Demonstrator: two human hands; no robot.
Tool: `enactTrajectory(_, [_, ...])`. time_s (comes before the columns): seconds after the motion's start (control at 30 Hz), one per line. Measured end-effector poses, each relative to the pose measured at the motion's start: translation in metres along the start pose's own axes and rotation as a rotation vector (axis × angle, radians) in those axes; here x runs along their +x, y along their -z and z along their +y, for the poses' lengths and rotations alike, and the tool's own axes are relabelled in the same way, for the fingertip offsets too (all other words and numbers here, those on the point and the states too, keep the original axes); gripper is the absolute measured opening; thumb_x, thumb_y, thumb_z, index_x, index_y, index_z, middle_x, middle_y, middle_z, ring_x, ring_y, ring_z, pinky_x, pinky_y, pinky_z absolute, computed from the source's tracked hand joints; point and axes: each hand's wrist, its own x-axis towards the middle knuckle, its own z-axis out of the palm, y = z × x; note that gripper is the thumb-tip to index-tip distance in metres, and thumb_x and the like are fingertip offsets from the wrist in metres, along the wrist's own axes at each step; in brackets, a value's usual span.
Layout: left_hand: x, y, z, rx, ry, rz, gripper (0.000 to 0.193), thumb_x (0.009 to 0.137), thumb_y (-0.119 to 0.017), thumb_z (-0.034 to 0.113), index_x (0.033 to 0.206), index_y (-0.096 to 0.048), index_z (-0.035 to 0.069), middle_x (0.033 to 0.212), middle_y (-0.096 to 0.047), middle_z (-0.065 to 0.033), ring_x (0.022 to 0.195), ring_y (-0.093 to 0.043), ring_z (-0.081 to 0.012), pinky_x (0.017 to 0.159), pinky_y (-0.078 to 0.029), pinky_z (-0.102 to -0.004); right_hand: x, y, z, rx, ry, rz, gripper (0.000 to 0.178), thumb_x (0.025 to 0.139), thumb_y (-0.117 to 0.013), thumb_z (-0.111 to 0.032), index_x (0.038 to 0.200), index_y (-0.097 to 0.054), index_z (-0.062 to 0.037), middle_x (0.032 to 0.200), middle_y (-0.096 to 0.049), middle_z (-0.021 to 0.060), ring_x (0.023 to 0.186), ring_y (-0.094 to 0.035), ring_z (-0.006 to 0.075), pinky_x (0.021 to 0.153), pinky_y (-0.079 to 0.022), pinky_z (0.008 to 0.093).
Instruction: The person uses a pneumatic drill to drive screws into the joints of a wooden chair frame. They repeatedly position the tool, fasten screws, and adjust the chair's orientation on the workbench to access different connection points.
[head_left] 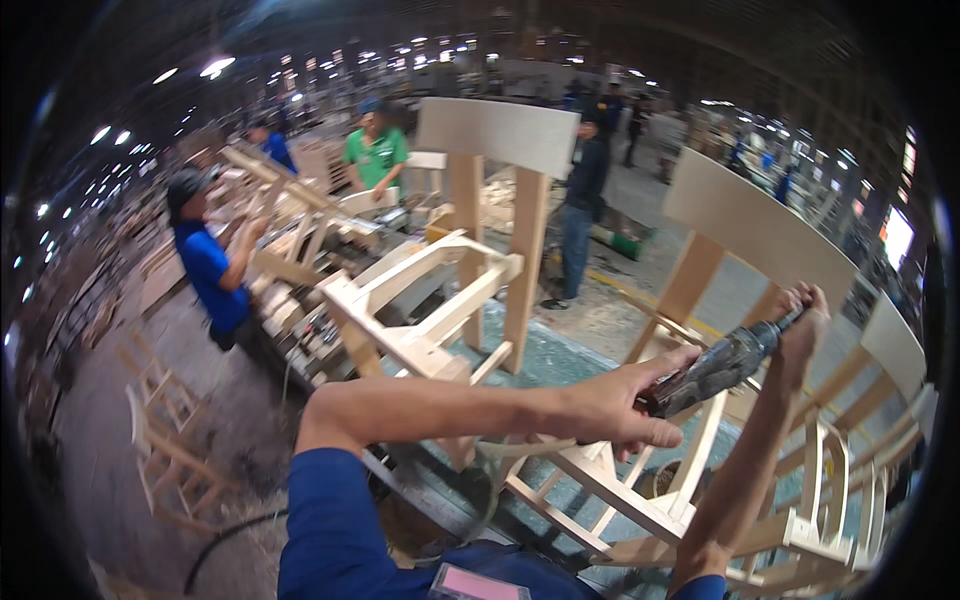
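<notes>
A dark, worn power screwdriver is held up slantwise in front of me, its narrow tip pointing to the upper right. My left hand is closed around its rear end, thumb toward me. Up at the tip, my right hand has its fingers closed about the bit end; whether a small part is also pinched there is hidden. Beneath the tool stands a pale wooden chair frame with a wide curved backrest. A second chair frame stands to its left, with its own curved backrest.
Both frames stand on a green-topped workbench. More chair frames crowd the right side, and others sit on the floor at left. Co-workers in blue and green work beyond the bench; a person in dark clothes stands behind.
</notes>
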Motion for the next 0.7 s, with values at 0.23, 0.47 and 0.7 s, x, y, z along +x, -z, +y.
enactTrajectory(0.23, [0.018, 0.018, -0.017, -0.08, -0.114, -0.015, 0.109, 0.078, -0.074, 0.016, 0.156, 0.002, 0.018, 0.099, -0.06, -0.0095, 0.067, -0.063, -0.0134, 0.052, -0.055, -0.0252, -0.029, -0.051, -0.008, -0.124, 0.091, -0.158, 0.021, 0.102, -0.044, -0.017, 0.085, -0.047, -0.0051, 0.073, -0.038, 0.0008, 0.061, -0.032, 0.0101, 0.053, -0.031, 0.0258])
enactTrajectory(0.47, [0.044, -0.021, -0.027, -0.931, -0.323, -0.193, 0.09, 0.09, -0.067, 0.019, 0.154, -0.005, 0.032, 0.119, -0.051, -0.0214, 0.082, -0.066, -0.0224, 0.052, -0.061, -0.03, -0.023, -0.073, -0.026, -0.206, 0.028, -0.293, 0.021, 0.103, -0.041, -0.013, 0.086, -0.047, -0.003, 0.076, -0.037, 0.0008, 0.065, -0.033, 0.0106, 0.057, -0.031, 0.0244])
enactTrajectory(0.7, [0.049, 0.003, 0.025, -0.141, -0.092, 0.059, 0.041, 0.095, -0.061, 0.035, 0.13, -0.054, 0.014, 0.081, -0.06, -0.0025, 0.054, -0.058, -0.0079, 0.047, -0.046, -0.0199, -0.015, -0.04, -0.034, -0.515, 0.184, -0.141, 0.018, 0.1, -0.051, -0.019, 0.094, -0.057, -0.0036, 0.074, -0.046, -0.002, 0.066, -0.045, 0.0069, 0.058, -0.04, 0.0236])
